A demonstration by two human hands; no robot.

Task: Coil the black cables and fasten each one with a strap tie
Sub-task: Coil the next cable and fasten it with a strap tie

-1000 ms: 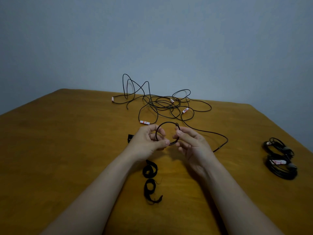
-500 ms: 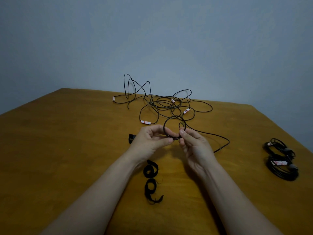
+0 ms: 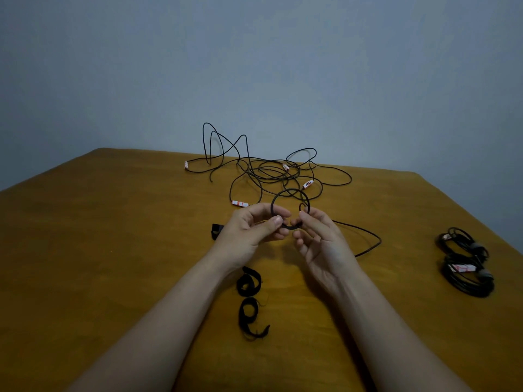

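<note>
My left hand point(image 3: 249, 233) and my right hand point(image 3: 319, 241) hold a small round loop of black cable point(image 3: 290, 193) upright between them above the table. Both pinch it at its lower part, thumb against fingers. The cable's free length point(image 3: 365, 233) trails from the right hand to the right across the table. Behind the loop lies a tangle of loose black cables point(image 3: 271, 171) with white and red tags. Curled black strap ties point(image 3: 249, 301) lie between my forearms. Two coiled, tied cables point(image 3: 467, 261) rest at the right.
The wooden table point(image 3: 99, 250) ends at a grey wall behind the tangle. A small black object point(image 3: 216, 230) pokes out from behind my left hand. The table's right edge runs close to the coiled cables.
The loop has risen and shifted right and away, from lying between the hands to standing above the fingertips. My hands have closed in under it.
</note>
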